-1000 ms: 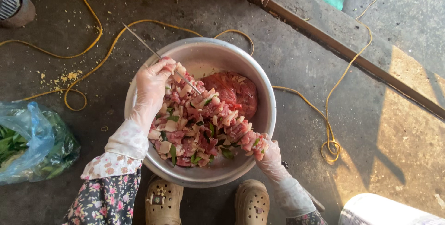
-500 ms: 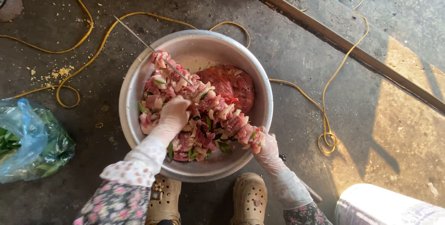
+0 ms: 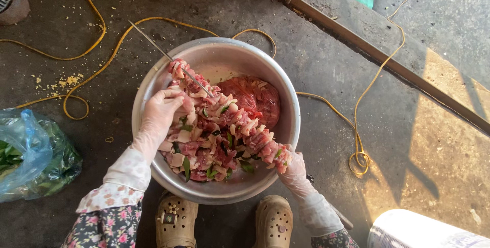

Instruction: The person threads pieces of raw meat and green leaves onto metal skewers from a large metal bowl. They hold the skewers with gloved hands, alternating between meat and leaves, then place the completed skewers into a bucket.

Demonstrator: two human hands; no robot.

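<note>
Our left hand [image 3: 162,110] presses meat along the loaded skewer [image 3: 224,120] while our right hand [image 3: 292,169] grips its end; more meat [image 3: 255,95] waits in the bowl [image 3: 286,100].

Both hands wear thin clear gloves over floral sleeves. The left hand [image 3: 162,111] reaches in over the near-left rim of the metal bowl [image 3: 286,125], fingers curled as if pinching. The right hand [image 3: 295,172] sits at the near-right rim — apparently closed, its grip partly hidden.
</note>
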